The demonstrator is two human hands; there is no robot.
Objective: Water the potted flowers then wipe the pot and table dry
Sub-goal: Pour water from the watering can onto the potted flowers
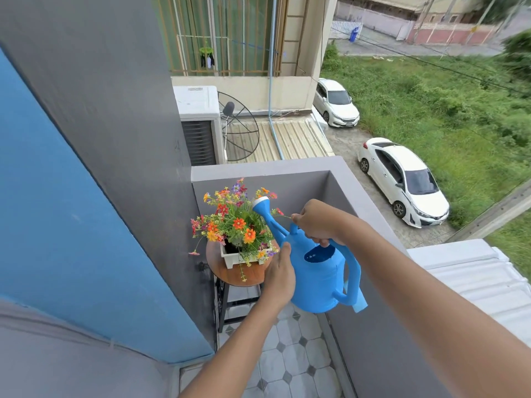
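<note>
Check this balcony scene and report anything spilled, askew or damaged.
Nothing stands out. The white pot sits upright on the round wooden table, with no visible water on the tabletop. The right hand holds the blue watering can by its top handle, the left hand steadying its side, spout raised among the flowers.

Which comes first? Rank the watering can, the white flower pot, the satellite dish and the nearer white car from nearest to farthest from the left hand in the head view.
1. Watering can: the left hand rests against its body.
2. White flower pot: just left, on the round table.
3. Satellite dish: beyond the balcony wall.
4. Nearer white car: on the ground below, right.
</note>
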